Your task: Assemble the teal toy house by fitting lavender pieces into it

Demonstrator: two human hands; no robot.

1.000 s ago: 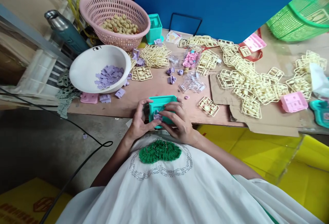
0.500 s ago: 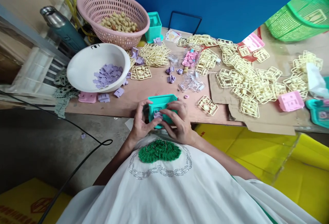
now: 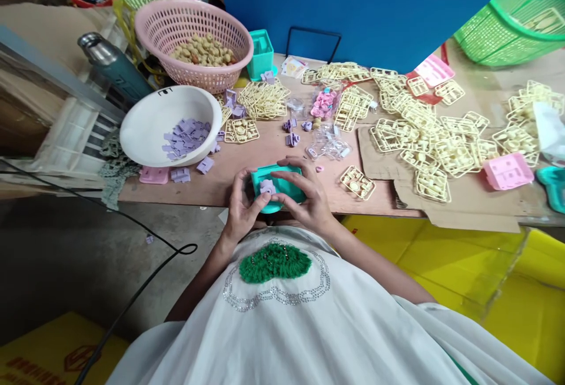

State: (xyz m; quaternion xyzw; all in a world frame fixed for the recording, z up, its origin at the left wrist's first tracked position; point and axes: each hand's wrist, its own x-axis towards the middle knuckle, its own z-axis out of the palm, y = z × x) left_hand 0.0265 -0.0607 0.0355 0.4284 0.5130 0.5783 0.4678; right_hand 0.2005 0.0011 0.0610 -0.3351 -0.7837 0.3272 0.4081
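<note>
You are grasping the teal box point(image 3: 286, 187) between both hands: your left hand point(image 3: 241, 211) is holding its left side, thumb touching the purple piece point(image 3: 267, 186), and your right hand point(image 3: 315, 203) is clasping its right. Left beyond the grip, a white bowl point(image 3: 139, 140) is sitting; rightward, a cream frame point(image 3: 358, 183) is lying on the surface point(image 3: 329, 192).

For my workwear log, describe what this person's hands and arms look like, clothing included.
Left hand and right hand are ungloved; the forearms are bare up to white sleeves. The white garment carries a green tufted patch with silvery studs below it.
</note>
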